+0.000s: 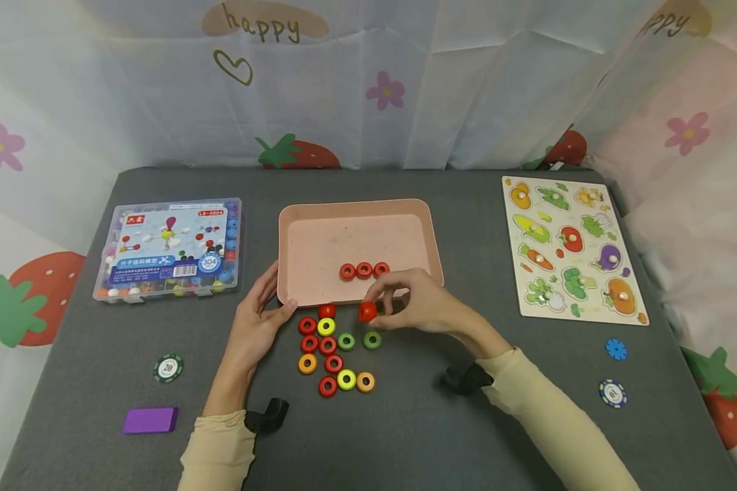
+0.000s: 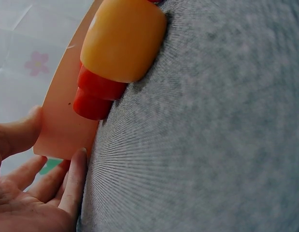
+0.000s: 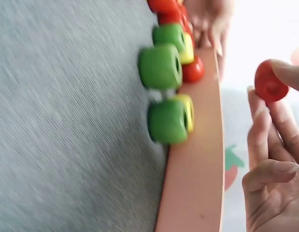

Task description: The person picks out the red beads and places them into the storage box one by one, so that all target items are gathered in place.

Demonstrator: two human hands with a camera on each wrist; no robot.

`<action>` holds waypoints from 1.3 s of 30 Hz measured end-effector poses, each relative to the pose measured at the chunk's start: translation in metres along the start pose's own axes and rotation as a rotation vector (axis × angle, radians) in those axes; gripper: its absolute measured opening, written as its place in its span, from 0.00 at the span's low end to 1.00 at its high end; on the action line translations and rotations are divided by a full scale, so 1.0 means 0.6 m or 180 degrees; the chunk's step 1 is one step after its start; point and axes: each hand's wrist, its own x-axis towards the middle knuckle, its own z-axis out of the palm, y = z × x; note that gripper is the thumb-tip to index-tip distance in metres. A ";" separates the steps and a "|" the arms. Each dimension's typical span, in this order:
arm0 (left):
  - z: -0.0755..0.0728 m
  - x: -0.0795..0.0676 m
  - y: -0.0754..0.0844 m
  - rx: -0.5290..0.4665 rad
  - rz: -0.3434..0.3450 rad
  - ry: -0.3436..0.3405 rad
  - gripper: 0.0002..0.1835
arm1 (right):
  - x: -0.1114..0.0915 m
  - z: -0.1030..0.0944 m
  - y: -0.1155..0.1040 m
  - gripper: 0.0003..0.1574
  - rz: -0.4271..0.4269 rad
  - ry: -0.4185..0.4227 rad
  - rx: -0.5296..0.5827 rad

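A shallow pink tray [image 1: 356, 235] lies on the table, with three red beads [image 1: 364, 271] in a row near its front wall. My left hand [image 1: 258, 317] holds the tray's front left corner, thumb at the front rim and fingers along the left side. Between thumb and fingertips, my right hand [image 1: 414, 300] pinches a red bead [image 3: 271, 82] just above the tray's front edge. In front of the tray sit several loose barrel-shaped beads with holes: red [image 1: 328, 387], yellow [image 1: 347, 379], orange [image 1: 308, 363] and green [image 1: 372, 339].
At the left stand a clear plastic box of small coloured parts [image 1: 172, 249], a green-and-white chip [image 1: 168, 367] and a purple block [image 1: 150, 420]. To the right are a vegetable puzzle board [image 1: 565, 273], a blue disc [image 1: 616, 349] and a blue-and-white chip [image 1: 613, 393].
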 end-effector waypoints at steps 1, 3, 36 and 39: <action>0.000 0.000 0.000 0.0006 -0.0001 0.0001 0.39 | 0.003 -0.005 0.002 0.21 -0.0030 0.0061 0.0038; 0.000 0.000 0.000 0.0013 -0.0002 0.0001 0.39 | 0.009 -0.017 0.003 0.23 -0.0066 0.0187 0.0070; 0.000 -0.001 -0.001 -0.0040 0.0024 -0.0015 0.39 | 0.039 -0.025 0.031 0.24 0.0148 0.1172 -0.2135; 0.000 -0.001 0.000 -0.0044 0.0018 -0.0011 0.39 | 0.037 -0.005 0.007 0.22 -0.0211 0.1046 -0.1804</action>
